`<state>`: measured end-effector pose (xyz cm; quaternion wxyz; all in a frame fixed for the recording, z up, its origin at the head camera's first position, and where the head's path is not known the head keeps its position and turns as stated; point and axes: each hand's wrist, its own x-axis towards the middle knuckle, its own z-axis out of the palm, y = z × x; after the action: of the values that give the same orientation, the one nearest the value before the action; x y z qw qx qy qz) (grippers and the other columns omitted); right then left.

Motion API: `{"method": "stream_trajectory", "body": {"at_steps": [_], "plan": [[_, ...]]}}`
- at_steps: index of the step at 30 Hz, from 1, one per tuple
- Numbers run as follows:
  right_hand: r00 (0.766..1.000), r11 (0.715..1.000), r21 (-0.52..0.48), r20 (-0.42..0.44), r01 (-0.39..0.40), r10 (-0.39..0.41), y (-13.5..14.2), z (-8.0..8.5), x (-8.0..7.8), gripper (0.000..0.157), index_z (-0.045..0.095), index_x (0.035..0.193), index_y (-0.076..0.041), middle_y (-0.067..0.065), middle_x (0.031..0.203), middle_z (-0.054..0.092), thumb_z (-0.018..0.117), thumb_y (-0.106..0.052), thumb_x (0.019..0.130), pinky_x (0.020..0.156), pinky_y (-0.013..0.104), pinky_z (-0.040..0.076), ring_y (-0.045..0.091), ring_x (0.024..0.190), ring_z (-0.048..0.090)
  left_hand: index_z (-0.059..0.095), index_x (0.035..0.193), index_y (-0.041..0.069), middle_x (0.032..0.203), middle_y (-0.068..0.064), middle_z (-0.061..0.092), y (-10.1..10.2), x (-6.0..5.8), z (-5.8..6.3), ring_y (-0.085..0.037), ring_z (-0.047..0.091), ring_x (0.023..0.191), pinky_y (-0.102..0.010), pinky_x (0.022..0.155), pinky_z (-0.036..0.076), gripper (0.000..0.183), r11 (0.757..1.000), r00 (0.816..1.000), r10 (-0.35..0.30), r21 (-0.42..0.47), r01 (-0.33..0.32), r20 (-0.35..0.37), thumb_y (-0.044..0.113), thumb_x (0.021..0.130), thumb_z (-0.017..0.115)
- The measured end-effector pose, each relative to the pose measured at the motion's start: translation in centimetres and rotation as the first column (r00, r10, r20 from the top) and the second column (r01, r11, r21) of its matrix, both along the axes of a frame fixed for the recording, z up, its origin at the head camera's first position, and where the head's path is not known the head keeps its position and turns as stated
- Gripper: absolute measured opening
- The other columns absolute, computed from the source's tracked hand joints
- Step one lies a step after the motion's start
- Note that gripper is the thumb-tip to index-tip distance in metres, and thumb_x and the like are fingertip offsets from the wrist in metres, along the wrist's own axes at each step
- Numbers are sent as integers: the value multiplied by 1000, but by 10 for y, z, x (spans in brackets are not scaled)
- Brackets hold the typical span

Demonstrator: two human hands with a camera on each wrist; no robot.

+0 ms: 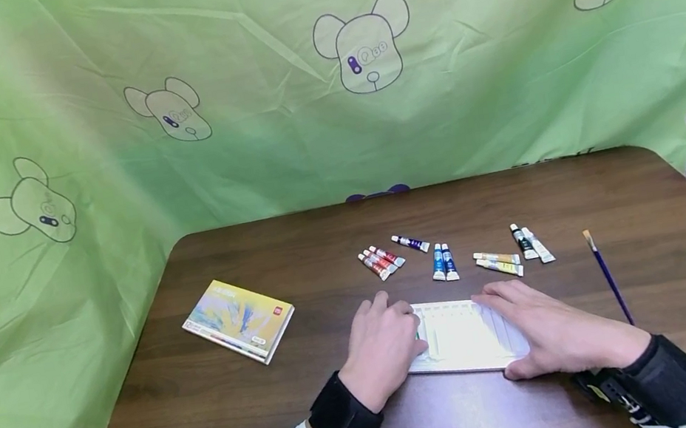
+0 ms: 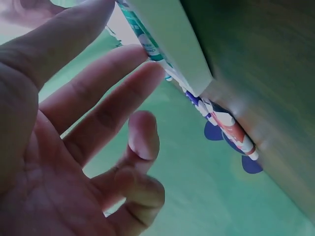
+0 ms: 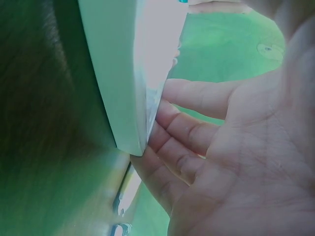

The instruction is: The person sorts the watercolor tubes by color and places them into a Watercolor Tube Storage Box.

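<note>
A white paint palette with small wells along its far edge lies on the table in front of me. My right hand grips its right end, thumb at the near edge and fingers at the far edge. In the right wrist view several fingertips touch the palette's side. Over the left end is my left hand. Its thumb and fingers pinch a green paint tube, seen in the left wrist view at the palette's top; the head view mostly hides this tube.
Beyond the palette lie red tubes, a purple tube, blue tubes, yellowish tubes and a black tube beside a white one. A paintbrush lies right, a yellow box-like pad left.
</note>
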<state>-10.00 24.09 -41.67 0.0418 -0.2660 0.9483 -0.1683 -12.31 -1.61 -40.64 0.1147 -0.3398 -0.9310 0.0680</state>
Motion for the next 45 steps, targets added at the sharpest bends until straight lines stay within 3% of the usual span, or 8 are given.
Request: {"method": "stream_trajectory", "body": {"at_steps": [6,13,20,25,31,35,39,45], "plan": [[1000,1000,4,10,-3,3,1,0,0,94,46,138,-5,12,139,43,80,-47,61,100,48,38,29,128,40,75,86,25,87,8,68,4,2,1,-18,53,82,-31,65,41,26,998,999,43,-46,-43,18,50,79,68],[1000,1000,0,0,-6,6,0,0,-1,94,47,137,-5,11,138,44,80,-48,61,100,48,38,28,127,41,75,88,23,90,6,69,2,2,0,-18,53,81,-31,64,41,28,998,997,56,-4,-55,47,48,78,70],[1000,1000,-5,3,-1,1,1,1,1,93,47,137,-5,11,139,43,79,-49,61,99,48,38,28,127,41,74,90,25,92,10,69,-6,-4,5,-13,53,79,-28,66,43,25,995,991,-19,102,5,136,47,80,68],[1000,1000,1,3,0,0,0,1,1,94,47,137,-5,11,138,44,79,-50,61,99,49,38,29,127,41,75,100,21,99,9,70,-17,-12,15,-11,56,83,-27,69,46,23,979,984,-31,204,-6,178,35,82,69],[1000,1000,-1,-9,3,-3,0,0,0,94,47,138,-6,11,139,44,80,-49,61,100,48,38,28,127,41,75,97,22,91,6,66,-17,-13,15,-11,55,79,-27,65,46,22,989,976,-44,148,12,215,38,83,68],[1000,1000,-2,0,5,-5,0,1,1,94,46,138,-6,11,139,43,79,-50,62,100,49,38,29,127,41,75,99,22,85,4,63,-15,-12,11,-10,55,74,-26,60,44,30,995,965,-14,103,-14,260,44,79,71],[1000,1000,0,18,4,-4,0,1,0,94,46,139,-6,11,140,43,78,-51,62,100,49,38,29,127,40,73,104,20,87,4,63,-15,-12,9,-10,56,75,-26,60,44,38,993,961,2,109,-34,278,46,77,72],[999,1000,7,35,5,-5,1,2,0,95,45,139,-6,12,141,42,78,-53,63,100,50,38,29,128,40,72,102,22,86,4,58,-14,-10,6,-8,53,71,-25,56,43,30,991,958,-48,137,9,283,42,80,70]]}}
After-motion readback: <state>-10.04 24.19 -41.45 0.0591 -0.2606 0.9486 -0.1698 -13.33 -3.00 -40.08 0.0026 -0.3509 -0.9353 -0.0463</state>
